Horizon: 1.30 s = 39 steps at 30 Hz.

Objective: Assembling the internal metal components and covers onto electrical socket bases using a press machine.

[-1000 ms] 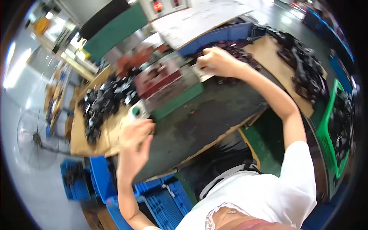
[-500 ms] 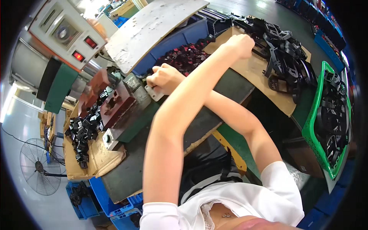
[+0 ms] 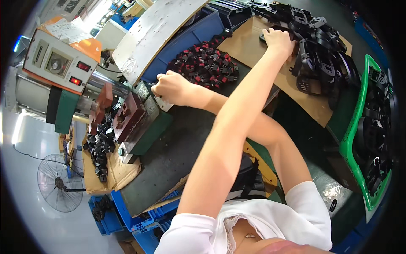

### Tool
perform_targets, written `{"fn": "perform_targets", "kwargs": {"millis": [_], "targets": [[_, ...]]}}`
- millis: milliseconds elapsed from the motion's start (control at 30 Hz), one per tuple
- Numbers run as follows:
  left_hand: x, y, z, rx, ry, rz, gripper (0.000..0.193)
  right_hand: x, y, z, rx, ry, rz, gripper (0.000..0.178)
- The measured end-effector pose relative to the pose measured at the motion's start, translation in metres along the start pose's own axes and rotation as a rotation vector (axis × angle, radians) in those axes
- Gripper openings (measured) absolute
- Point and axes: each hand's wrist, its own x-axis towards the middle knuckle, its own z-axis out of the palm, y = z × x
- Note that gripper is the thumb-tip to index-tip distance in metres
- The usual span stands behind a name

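- Black plastic parts [image 3: 323,46] lie in a heap at the far right of the bench, and the left hand [image 3: 278,42] is at the heap's near-left edge, its fingers bent down over dark pieces; whether it grips one, I cannot tell.
- Right hand [image 3: 172,88] rests with curled fingers over a pale block [image 3: 163,104] beside the press; its palm is hidden, so I cannot tell if it holds anything.
- Forearms cross, the left one passing above the right, so the left hand is the nearer to the heap and the right hand is well apart from it, toward the press.
- Heap's long axis slants from upper left to lower right, partly over a cardboard sheet [image 3: 311,106]; the axis of the piece under the left hand is covered.
- Between and beyond the hands sit small black-and-red parts [image 3: 205,63], before a blue bin [image 3: 194,36].
- Red-brown fixture [image 3: 129,116] stands left of the right hand; a green basket [image 3: 351,133] is farther right, below the heap.
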Motion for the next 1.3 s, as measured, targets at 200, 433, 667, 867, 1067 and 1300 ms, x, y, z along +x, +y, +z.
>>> {"fn": "perform_targets", "kwargs": {"millis": [200, 433, 667, 867, 1067, 1300], "targets": [[-0.016, -0.036, -0.025, -0.139, -0.104, -0.055, 0.038, 0.000, 0.003, -0.001, 0.061, 0.039, -0.034, 0.013], [-0.020, -0.046, -0.025, -0.522, -0.110, -0.321, 0.055, -0.008, 0.010, -0.006, 0.141, 0.035, -0.020, 0.014], [-0.036, -0.093, -0.062, -0.503, 0.229, 0.119, 0.025, -0.001, 0.007, -0.003, 0.230, 0.016, -0.068, 0.013], [-0.220, -0.136, -0.190, -0.303, 0.353, 0.477, 0.020, -0.011, 0.009, -0.014, 0.307, -0.021, -0.068, 0.016], [-0.377, -0.238, -0.201, -0.030, 0.520, -0.068, 0.017, -0.001, 0.014, -0.021, 0.365, 0.038, -0.094, 0.017], [-0.398, -0.292, -0.181, -0.027, 0.630, -0.181, 0.013, -0.005, 0.013, -0.026, 0.428, 0.030, -0.028, 0.014]]}}
